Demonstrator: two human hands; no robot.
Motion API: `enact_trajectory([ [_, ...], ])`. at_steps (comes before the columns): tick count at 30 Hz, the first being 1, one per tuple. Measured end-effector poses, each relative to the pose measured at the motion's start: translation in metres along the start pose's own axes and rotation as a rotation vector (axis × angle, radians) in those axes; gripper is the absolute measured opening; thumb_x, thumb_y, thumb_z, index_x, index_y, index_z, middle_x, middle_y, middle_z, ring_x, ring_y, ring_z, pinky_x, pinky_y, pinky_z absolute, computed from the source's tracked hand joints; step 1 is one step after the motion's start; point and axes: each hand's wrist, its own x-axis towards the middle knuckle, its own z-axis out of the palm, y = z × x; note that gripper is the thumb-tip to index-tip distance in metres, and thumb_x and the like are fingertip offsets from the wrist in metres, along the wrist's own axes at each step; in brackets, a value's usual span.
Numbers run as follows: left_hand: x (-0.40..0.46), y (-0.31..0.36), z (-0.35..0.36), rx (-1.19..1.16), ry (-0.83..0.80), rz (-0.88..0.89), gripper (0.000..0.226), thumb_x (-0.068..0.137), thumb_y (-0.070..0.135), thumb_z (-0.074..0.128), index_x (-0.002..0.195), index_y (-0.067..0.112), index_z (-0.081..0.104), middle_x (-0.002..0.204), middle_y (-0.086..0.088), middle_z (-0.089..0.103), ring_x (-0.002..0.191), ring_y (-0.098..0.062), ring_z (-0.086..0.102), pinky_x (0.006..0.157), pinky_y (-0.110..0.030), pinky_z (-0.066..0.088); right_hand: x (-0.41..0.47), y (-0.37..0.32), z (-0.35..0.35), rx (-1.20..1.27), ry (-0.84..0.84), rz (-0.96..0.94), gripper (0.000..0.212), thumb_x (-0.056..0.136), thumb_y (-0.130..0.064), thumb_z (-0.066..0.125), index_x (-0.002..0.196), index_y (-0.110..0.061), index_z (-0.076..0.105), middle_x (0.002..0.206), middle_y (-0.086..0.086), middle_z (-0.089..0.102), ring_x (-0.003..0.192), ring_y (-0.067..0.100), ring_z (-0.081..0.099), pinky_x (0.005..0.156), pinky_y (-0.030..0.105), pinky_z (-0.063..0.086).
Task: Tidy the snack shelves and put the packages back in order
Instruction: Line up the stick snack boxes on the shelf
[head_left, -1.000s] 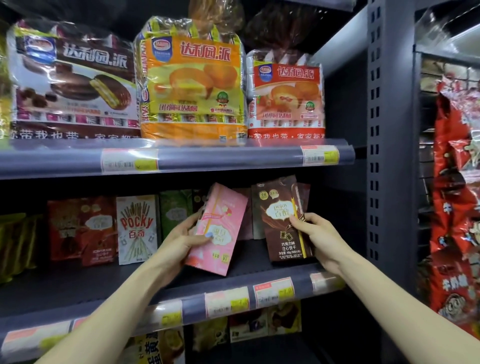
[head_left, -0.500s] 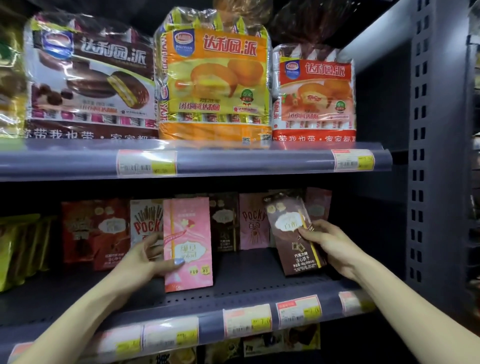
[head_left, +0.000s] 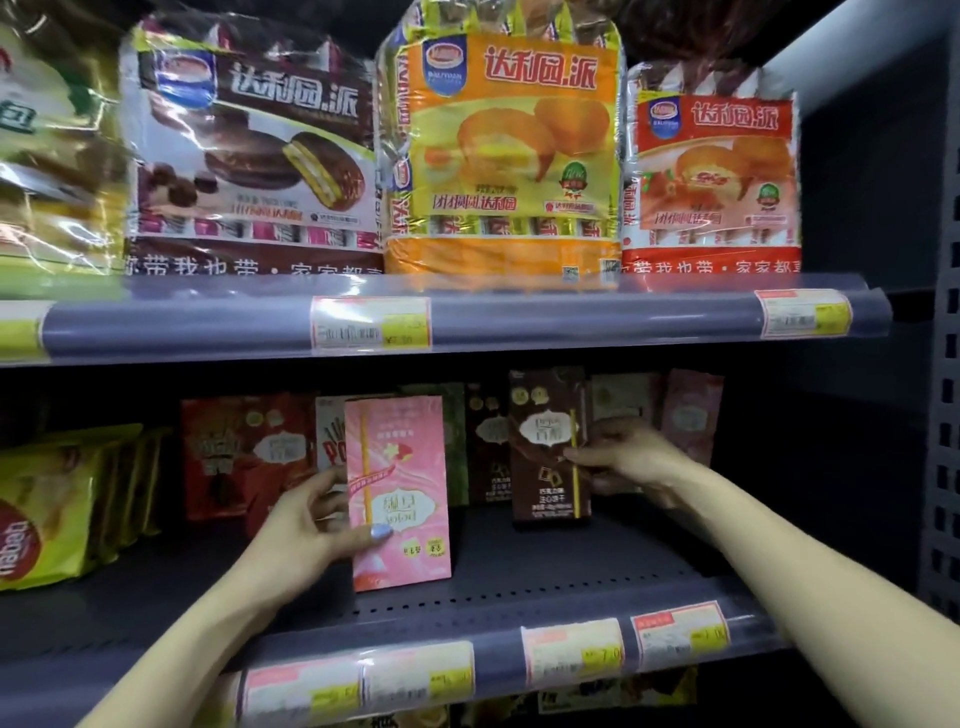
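Mid-straightening here: the pink box (head_left: 397, 493) is gripped upright by the left hand (head_left: 311, 525) at 7 o'clock, the brown box (head_left: 549, 447) pinched by the right hand (head_left: 631, 460) around 3, both probably needing to be slotted back into rows.

glossy plastic bags (head_left: 498, 156) (crinkled), matt metal shelf (head_left: 545, 582)

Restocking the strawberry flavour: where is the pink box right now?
Head view: the pink box stands upright, left of centre on the lower shelf, held by the left hand, left of the brown box.

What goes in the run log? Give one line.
left hand holds pink box upright | right hand holds brown box | middle shelf
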Motion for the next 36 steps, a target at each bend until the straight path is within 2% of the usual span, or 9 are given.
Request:
enact_trajectory([
  [5, -0.003, 0.0, 0.002, -0.014, 0.023, 0.02, 0.051, 0.068, 0.004, 0.08, 0.113, 0.017, 0.06, 0.101, 0.005, 0.074, 0.093, -0.009, 0.069, 0.072, -0.016, 0.054, 0.024, -0.006, 0.03, -0.139, 0.003, -0.014, 0.034, 0.075, -0.015, 0.08, 0.104, -0.002, 0.068, 0.101, 0.007, 0.071, 0.084, 0.016, 0.069, 0.066, 0.018, 0.057],
  [8, -0.004, 0.001, 0.002, -0.014, 0.027, 0.028, 0.047, 0.069, 0.001, 0.08, 0.11, 0.016, 0.061, 0.099, 0.004, 0.074, 0.092, -0.011, 0.07, 0.071, -0.015, 0.054, 0.028, -0.006, 0.041, -0.206, 0.027, 0.006, 0.029, 0.075, -0.013, 0.081, 0.097, 0.002, 0.069, 0.09, 0.005, 0.07, 0.069, 0.01, 0.064, 0.05, 0.012, 0.05],
  [12, -0.003, 0.0, 0.002, -0.014, 0.031, 0.013, 0.049, 0.07, 0.003, 0.08, 0.112, 0.017, 0.061, 0.1, -0.003, 0.073, 0.091, -0.014, 0.07, 0.079, -0.023, 0.057, 0.036, 0.0, 0.049, -0.207, 0.073, 0.01, 0.033, 0.073, -0.014, 0.082, 0.098, 0.005, 0.07, 0.092, 0.011, 0.072, 0.065, 0.011, 0.064, 0.045, 0.015, 0.049],
  [17, -0.003, 0.0, 0.002, -0.023, 0.028, 0.002, 0.045, 0.07, 0.005, 0.08, 0.109, 0.019, 0.061, 0.099, -0.004, 0.074, 0.089, -0.021, 0.07, 0.08, -0.032, 0.058, 0.041, 0.001, 0.053, -0.23, 0.063, -0.004, 0.014, 0.08, -0.014, 0.076, 0.078, -0.005, 0.065, 0.067, 0.001, 0.062, 0.044, 0.0, 0.056, 0.034, 0.008, 0.035],
  [25, -0.005, 0.002, 0.002, -0.048, 0.01, -0.006, 0.044, 0.072, 0.003, 0.078, 0.109, 0.019, 0.061, 0.099, -0.002, 0.074, 0.089, -0.017, 0.071, 0.071, -0.022, 0.056, 0.048, 0.006, 0.06, -0.336, 0.113, -0.027, 0.019, 0.083, -0.021, 0.074, 0.083, -0.005, 0.064, 0.067, 0.0, 0.059, 0.054, 0.007, 0.054, 0.031, 0.009, 0.032],
  [28, -0.005, 0.002, 0.001, -0.048, 0.009, -0.01, 0.044, 0.072, 0.003, 0.078, 0.11, 0.019, 0.061, 0.1, -0.004, 0.074, 0.089, -0.017, 0.071, 0.072, -0.023, 0.057, 0.052, 0.01, 0.061, -0.399, 0.155, -0.05, 0.035, 0.081, -0.027, 0.075, 0.099, -0.003, 0.057, 0.088, 0.007, 0.062, 0.07, 0.015, 0.059, 0.048, 0.011, 0.044],
  [31, -0.006, 0.004, 0.002, -0.056, 0.01, -0.012, 0.044, 0.073, 0.001, 0.077, 0.11, 0.017, 0.061, 0.099, -0.004, 0.074, 0.088, -0.016, 0.071, 0.069, -0.02, 0.056, 0.055, 0.016, 0.063, -0.429, 0.175, -0.074, 0.048, 0.079, -0.03, 0.077, 0.11, -0.002, 0.054, 0.107, 0.012, 0.063, 0.1, 0.029, 0.062, 0.083, 0.039, 0.053],
  [34, -0.007, 0.005, 0.003, -0.048, 0.009, -0.007, 0.042, 0.073, 0.001, 0.077, 0.109, 0.016, 0.061, 0.097, -0.005, 0.074, 0.085, -0.013, 0.071, 0.067, -0.017, 0.054, 0.054, 0.017, 0.067, -0.422, 0.156, -0.101, 0.047, 0.082, -0.029, 0.074, 0.11, 0.0, 0.051, 0.112, 0.018, 0.061, 0.104, 0.035, 0.061, 0.085, 0.047, 0.053],
  [36, -0.007, 0.006, 0.003, -0.053, 0.005, -0.006, 0.042, 0.074, 0.001, 0.076, 0.109, 0.017, 0.061, 0.097, -0.005, 0.074, 0.085, -0.012, 0.071, 0.066, -0.016, 0.053, 0.052, 0.015, 0.067, -0.457, 0.165, -0.099, 0.051, 0.084, -0.03, 0.071, 0.116, 0.001, 0.047, 0.116, 0.02, 0.06, 0.106, 0.035, 0.059, 0.078, 0.039, 0.051],
])
